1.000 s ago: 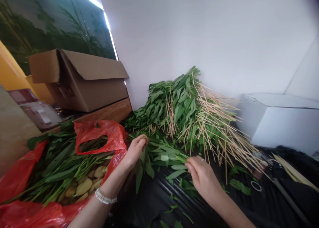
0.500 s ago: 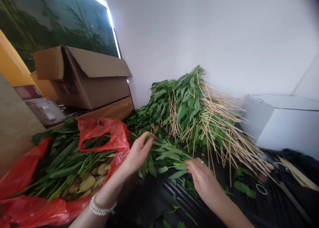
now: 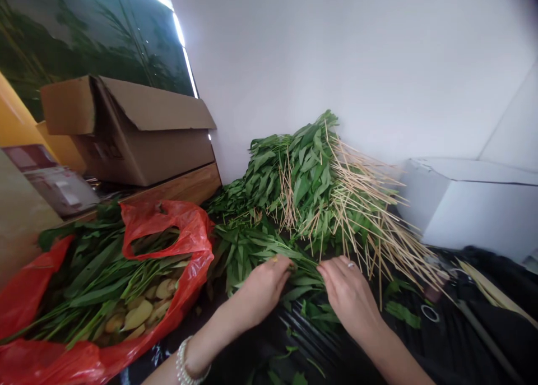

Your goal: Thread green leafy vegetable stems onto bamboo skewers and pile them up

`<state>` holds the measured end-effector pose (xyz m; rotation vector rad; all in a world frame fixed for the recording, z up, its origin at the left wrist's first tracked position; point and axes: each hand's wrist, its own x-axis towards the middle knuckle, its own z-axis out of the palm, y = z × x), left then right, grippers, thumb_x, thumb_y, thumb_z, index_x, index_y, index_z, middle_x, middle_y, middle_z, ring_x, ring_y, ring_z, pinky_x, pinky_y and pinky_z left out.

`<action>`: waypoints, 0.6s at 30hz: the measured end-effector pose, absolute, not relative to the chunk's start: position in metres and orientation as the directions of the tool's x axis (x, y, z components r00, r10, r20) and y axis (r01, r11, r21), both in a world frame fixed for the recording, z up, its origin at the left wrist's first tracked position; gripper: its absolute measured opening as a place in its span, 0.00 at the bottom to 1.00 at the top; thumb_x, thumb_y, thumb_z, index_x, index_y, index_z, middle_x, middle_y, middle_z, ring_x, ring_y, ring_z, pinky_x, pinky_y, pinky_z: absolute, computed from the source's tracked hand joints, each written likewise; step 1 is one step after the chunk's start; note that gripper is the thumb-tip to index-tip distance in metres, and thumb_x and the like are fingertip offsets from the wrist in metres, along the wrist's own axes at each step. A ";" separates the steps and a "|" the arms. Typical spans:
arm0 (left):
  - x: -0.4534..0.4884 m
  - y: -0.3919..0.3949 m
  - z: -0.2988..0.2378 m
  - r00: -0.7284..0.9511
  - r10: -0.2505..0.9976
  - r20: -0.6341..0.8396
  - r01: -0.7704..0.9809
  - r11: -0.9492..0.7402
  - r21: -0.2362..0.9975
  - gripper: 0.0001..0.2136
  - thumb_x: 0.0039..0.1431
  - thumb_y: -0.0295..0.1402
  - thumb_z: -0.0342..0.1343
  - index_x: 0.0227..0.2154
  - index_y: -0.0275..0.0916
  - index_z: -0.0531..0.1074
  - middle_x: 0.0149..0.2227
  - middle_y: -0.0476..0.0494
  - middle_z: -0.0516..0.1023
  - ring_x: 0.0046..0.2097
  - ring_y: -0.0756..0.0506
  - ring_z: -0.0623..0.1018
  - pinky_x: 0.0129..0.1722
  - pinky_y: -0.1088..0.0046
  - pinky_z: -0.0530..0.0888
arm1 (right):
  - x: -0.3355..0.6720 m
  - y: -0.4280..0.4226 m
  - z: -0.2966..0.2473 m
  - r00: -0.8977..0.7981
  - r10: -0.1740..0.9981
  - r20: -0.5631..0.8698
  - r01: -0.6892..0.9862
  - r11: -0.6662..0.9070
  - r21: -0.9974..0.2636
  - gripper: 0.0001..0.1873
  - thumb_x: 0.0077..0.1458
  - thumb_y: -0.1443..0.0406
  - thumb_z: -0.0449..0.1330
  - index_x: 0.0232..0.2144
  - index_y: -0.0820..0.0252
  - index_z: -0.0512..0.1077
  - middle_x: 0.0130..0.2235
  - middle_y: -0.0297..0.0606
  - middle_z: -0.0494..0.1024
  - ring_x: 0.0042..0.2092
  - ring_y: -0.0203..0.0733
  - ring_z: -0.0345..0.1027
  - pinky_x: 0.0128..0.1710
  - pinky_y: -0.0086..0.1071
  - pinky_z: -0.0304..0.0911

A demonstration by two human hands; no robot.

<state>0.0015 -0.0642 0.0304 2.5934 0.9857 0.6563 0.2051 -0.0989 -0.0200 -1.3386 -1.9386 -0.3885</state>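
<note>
A bunch of green leafy stems (image 3: 247, 247) lies on the black surface in front of me. My left hand (image 3: 263, 287), with a pearl bracelet on the wrist, is closed on the stems near their cut ends. My right hand (image 3: 348, 295), wearing a ring, pinches the same stems just to the right, almost touching the left hand. Behind them rises a heap of leafy greens on bamboo skewers (image 3: 332, 194), the sticks fanning out to the right.
A red plastic bag (image 3: 185, 233) at left holds more greens and pale slices. A cardboard box (image 3: 134, 133) sits on a wooden ledge behind it. A white box (image 3: 471, 205) stands at right, with loose skewers (image 3: 496, 290) and a small ring (image 3: 429, 313) beside it.
My left hand has moved right from the leaf tips to the stem ends, meeting my right hand. The bunch now lies flatter, leaves pointing left.
</note>
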 end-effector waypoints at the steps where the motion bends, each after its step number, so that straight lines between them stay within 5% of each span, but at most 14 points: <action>1: -0.003 -0.062 0.034 0.625 0.711 0.322 0.534 -0.690 0.489 0.10 0.66 0.29 0.42 0.39 0.39 0.68 0.38 0.44 0.74 0.40 0.46 0.74 0.43 0.70 0.70 | 0.209 -0.096 -0.022 -0.151 0.696 0.703 0.913 0.370 -0.171 0.12 0.64 0.70 0.48 0.33 0.62 0.70 0.30 0.40 0.71 0.35 0.45 0.64 0.38 0.39 0.57; 7: -0.022 -0.052 0.050 0.463 0.838 0.290 0.445 -0.502 0.742 0.08 0.61 0.36 0.51 0.32 0.38 0.70 0.32 0.48 0.74 0.36 0.47 0.73 0.39 0.74 0.69 | 0.218 -0.080 -0.050 -0.081 0.828 0.554 0.955 0.224 -0.196 0.14 0.60 0.75 0.50 0.44 0.66 0.72 0.37 0.46 0.76 0.42 0.51 0.67 0.39 0.39 0.59; 14: -0.032 -0.051 0.042 0.333 0.889 0.313 0.421 -0.438 0.795 0.12 0.60 0.40 0.52 0.32 0.38 0.74 0.32 0.46 0.77 0.37 0.46 0.73 0.41 0.73 0.68 | 0.213 -0.078 -0.060 -0.059 0.829 0.556 0.939 0.235 -0.252 0.08 0.57 0.72 0.54 0.35 0.59 0.72 0.33 0.40 0.76 0.38 0.50 0.69 0.35 0.38 0.60; 18: -0.039 -0.050 0.039 0.283 0.913 0.294 0.408 -0.392 0.825 0.18 0.60 0.46 0.50 0.27 0.38 0.74 0.25 0.48 0.73 0.31 0.47 0.72 0.33 0.75 0.68 | 0.212 -0.079 -0.056 -0.046 0.810 0.585 0.920 0.263 -0.291 0.09 0.61 0.71 0.49 0.36 0.59 0.68 0.34 0.41 0.75 0.38 0.48 0.69 0.37 0.38 0.62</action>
